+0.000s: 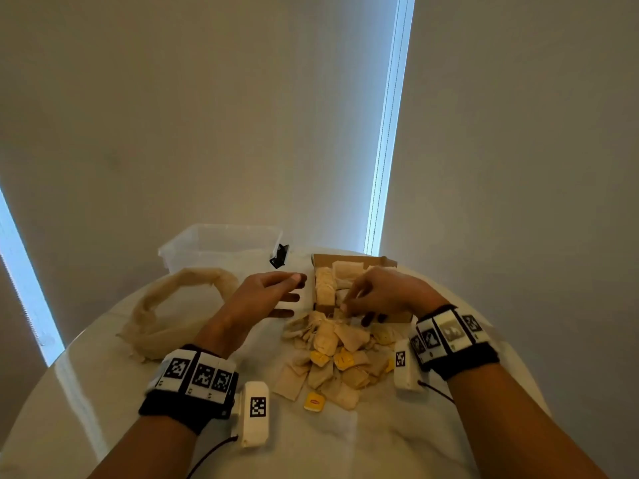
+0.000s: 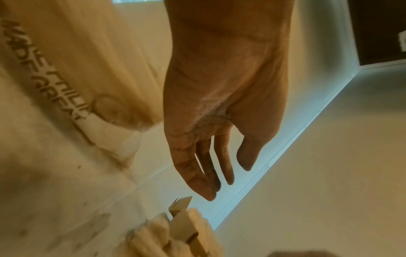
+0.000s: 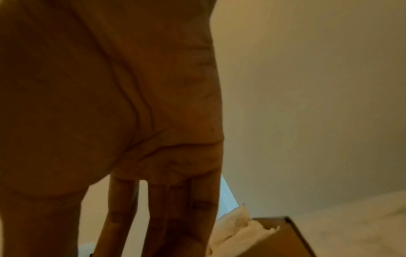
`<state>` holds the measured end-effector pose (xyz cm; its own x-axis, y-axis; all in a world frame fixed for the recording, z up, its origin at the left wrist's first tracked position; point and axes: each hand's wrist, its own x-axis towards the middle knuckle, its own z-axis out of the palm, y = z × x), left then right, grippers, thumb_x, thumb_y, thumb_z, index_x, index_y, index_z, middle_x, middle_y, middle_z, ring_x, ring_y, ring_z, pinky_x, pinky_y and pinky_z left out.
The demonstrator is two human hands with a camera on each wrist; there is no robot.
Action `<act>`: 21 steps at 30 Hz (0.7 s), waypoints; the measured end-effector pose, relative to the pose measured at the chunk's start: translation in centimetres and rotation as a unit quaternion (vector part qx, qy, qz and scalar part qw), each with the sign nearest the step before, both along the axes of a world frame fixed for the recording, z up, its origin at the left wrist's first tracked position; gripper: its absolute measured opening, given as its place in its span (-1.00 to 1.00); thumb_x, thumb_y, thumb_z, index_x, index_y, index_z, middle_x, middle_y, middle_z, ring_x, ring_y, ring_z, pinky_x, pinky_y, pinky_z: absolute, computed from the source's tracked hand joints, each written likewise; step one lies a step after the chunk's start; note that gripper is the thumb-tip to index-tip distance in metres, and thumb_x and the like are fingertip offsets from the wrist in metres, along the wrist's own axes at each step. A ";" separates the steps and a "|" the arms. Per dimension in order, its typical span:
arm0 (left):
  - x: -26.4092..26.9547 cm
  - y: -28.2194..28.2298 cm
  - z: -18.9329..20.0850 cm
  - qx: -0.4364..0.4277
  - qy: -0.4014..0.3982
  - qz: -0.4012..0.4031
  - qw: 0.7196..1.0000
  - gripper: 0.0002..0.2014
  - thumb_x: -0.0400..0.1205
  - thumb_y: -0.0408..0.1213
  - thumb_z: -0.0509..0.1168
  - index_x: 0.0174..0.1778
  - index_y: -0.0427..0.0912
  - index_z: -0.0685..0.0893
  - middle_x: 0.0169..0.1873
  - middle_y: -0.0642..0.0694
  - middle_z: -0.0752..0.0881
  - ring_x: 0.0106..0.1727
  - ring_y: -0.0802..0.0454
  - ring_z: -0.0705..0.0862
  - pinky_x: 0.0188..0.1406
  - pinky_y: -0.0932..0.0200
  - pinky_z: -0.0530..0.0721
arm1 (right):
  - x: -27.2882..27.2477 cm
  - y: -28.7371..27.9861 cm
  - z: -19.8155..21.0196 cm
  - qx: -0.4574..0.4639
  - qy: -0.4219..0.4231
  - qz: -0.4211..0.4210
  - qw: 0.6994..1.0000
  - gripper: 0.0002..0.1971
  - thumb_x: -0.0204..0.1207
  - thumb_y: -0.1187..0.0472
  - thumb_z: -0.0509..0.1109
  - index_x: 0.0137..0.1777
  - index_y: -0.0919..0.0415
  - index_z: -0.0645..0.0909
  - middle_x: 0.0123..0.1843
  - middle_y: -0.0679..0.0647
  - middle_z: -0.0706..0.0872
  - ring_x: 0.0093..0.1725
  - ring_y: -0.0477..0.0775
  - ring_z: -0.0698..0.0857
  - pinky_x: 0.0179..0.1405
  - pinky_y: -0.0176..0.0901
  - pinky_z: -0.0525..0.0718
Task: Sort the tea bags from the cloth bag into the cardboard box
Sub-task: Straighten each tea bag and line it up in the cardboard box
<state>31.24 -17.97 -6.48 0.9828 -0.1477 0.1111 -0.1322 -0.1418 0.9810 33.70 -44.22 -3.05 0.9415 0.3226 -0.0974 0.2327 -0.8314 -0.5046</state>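
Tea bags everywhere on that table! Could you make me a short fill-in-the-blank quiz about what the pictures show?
1. The loose pile of tea bags lies on the table between the person and the ____ box.
2. The cloth bag lies beside the person's ____ hand.
3. The clear plastic tub stands behind the ____ bag.
4. The left hand has its fingers ____, holding nothing, while the right hand reaches down at the cardboard box.

Missing words: cardboard; left; cloth; straight
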 end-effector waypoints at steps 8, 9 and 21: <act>0.3 -1.6 0.9 0.250 -0.074 -0.063 0.963 -0.77 0.77 -0.07 0.40 0.31 0.02 0.81 0.13 0.08 0.82 0.14 0.12 0.79 0.07 0.14 0.82 | -1.2 -0.1 -1.8 -0.046 0.018 0.023 0.999 -0.76 0.71 0.19 0.50 0.30 -0.09 0.83 0.14 -0.12 0.85 0.03 -0.15 0.82 -0.07 -0.30 0.74; 0.4 -2.2 0.9 0.283 -0.081 -0.088 0.951 -0.74 0.75 -0.04 0.43 0.34 0.04 0.79 0.16 0.09 0.82 0.17 0.14 0.78 0.12 0.17 0.78 | -1.3 -0.3 -1.7 -0.029 0.017 0.021 0.999 -0.77 0.72 0.20 0.49 0.28 -0.07 0.84 0.11 -0.12 0.86 0.01 -0.16 0.83 -0.11 -0.33 0.72; 0.8 -5.7 0.1 0.501 -0.069 -0.155 0.849 -0.64 0.58 0.01 0.62 0.29 0.12 0.83 0.14 0.15 0.68 0.13 0.14 0.65 0.05 0.19 0.65 | 0.3 -0.6 -4.0 -0.051 0.024 -0.084 0.995 -0.69 0.55 -0.07 0.65 0.08 0.16 0.85 -0.09 0.00 0.87 -0.08 -0.03 0.82 -0.15 -0.20 0.71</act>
<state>31.99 -23.65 -6.38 0.8677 -0.4846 -0.1112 -0.4192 -0.8333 0.3603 33.97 -44.83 -7.07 0.9748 0.1477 -0.1671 0.0646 -0.9041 -0.4223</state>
